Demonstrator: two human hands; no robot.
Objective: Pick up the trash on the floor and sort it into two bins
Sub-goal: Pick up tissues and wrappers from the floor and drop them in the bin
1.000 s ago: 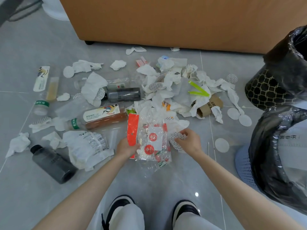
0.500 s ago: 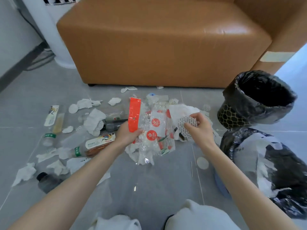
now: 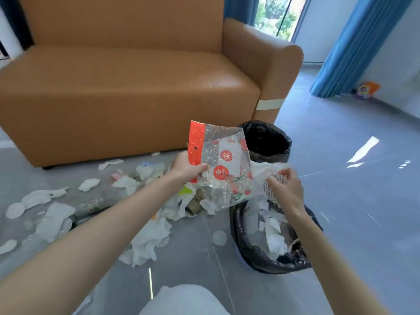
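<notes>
My left hand (image 3: 187, 168) grips a clear plastic bag (image 3: 223, 169) with a red strip and red round stickers, held up in the air in front of the sofa. My right hand (image 3: 285, 188) pinches a white patterned paper scrap (image 3: 271, 185) together with crumpled tissue, just above the near bin (image 3: 245, 253). That bin has a black liner and holds white paper scraps. A second black-lined bin (image 3: 267, 142) stands behind it, partly hidden by the bag. Tissues, wrappers and bottles (image 3: 145, 242) lie scattered on the grey floor to the left.
An orange sofa (image 3: 127, 87) fills the back, its armrest beside the far bin. Blue curtains (image 3: 354, 46) hang at the right by a window. Open grey floor (image 3: 363, 201) stretches to the right. My knee (image 3: 181, 301) shows at the bottom edge.
Both hands rose from the floor with their trash and swung right; the bag now hangs near the bins and my right hand's scraps sit over the near bin. My view tilted up.
</notes>
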